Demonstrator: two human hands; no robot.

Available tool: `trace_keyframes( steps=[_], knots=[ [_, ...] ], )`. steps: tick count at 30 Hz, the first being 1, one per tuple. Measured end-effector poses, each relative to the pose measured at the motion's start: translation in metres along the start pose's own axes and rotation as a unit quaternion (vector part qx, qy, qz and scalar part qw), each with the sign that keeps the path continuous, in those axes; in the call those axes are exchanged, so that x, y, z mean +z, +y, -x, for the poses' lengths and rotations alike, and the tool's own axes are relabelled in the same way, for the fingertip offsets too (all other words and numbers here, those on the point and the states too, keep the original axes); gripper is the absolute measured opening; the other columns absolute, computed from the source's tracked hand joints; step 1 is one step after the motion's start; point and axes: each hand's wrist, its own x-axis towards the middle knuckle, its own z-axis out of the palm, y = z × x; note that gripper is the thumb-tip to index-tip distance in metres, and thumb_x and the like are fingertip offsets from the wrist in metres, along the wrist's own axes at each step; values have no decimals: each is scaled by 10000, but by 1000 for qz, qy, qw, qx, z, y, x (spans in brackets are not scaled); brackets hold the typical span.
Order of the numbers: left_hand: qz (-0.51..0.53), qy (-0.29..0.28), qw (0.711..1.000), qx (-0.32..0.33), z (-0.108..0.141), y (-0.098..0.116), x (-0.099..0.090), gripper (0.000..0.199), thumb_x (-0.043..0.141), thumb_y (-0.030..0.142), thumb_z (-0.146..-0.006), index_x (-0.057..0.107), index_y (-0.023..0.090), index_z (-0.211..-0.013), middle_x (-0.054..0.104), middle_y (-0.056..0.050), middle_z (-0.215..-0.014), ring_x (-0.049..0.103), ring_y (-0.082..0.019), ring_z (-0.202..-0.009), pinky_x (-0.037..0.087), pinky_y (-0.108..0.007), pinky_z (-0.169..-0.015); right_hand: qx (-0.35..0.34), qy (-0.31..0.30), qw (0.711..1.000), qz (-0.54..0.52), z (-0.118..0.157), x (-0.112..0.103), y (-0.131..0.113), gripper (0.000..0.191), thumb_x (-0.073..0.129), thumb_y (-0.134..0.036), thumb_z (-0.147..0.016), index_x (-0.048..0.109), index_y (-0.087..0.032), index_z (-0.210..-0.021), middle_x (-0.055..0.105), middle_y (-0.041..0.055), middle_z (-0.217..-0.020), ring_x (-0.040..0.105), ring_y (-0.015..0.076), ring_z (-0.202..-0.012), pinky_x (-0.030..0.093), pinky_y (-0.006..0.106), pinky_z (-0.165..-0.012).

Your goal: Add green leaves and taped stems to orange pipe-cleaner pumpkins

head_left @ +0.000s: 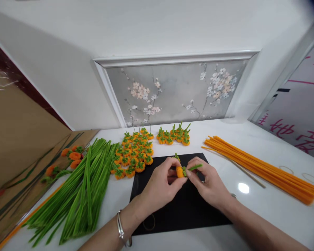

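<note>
The small orange pumpkin-like piece sits above the black board, pinched by the left hand; the right hand pinches its green strip, whose free end suggests unfinished work. Beyond, clustered pieces look nearly complete; green stems and orange stems remain unused.

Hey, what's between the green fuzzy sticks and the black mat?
In the head view, the larger cluster of orange pieces with green tops fills the far part; nearer the camera, white tabletop shows, with the left forearm above it.
</note>
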Motion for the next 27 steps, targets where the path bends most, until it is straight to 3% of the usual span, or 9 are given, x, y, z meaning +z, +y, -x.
trace_keyframes(
  steps=[4,7,12,17,23,27],
  knots=[
    [155,-42,984,-75,-3,0,-5,209,550,292,-854,396,204,-966,548,3,-882,637,-110,-731,523,-266,-705,10,-19,999,-39,-2,-4,0,102,537,-209,-867,580,-185,-778,563,34,-818,548,145,-713,439,266,-638],
    [185,-63,974,-113,-3,2,-8,239,512,355,-876,373,197,-990,578,3,-799,661,-131,-691,530,-276,-672,46,-48,995,-74,-3,-8,0,116,568,-239,-855,606,-182,-760,581,32,-798,548,150,-728,439,275,-665],
    [172,-72,977,-104,-2,2,-9,227,483,373,-889,383,196,-990,588,9,-749,639,-121,-652,520,-271,-652,106,-85,979,-153,-6,-12,0,197,607,-308,-832,627,-162,-702,556,22,-734,507,132,-659,398,266,-591],
    [111,-52,992,-33,-1,0,-7,183,518,284,-877,424,201,-1010,590,-7,-845,606,-118,-741,498,-292,-743,168,-94,950,-245,-5,-11,1,264,637,-372,-807,640,-148,-667,542,21,-729,447,104,-587,337,249,-509],
    [136,-69,987,-57,0,-2,-6,167,394,348,-931,415,204,-1012,591,2,-746,636,-132,-677,526,-292,-675,195,-87,941,-263,-5,-8,0,338,653,-398,-789,576,-149,-573,538,15,-677,451,114,-589,339,264,-541],
    [42,-60,997,-31,1,2,-5,185,349,327,-943,472,190,-952,603,-9,-703,617,-127,-629,513,-264,-626,230,-62,938,-251,-5,-7,-1,347,675,-438,-754,593,-143,-591,478,-20,-583,371,89,-521,283,251,-497]
  ],
)
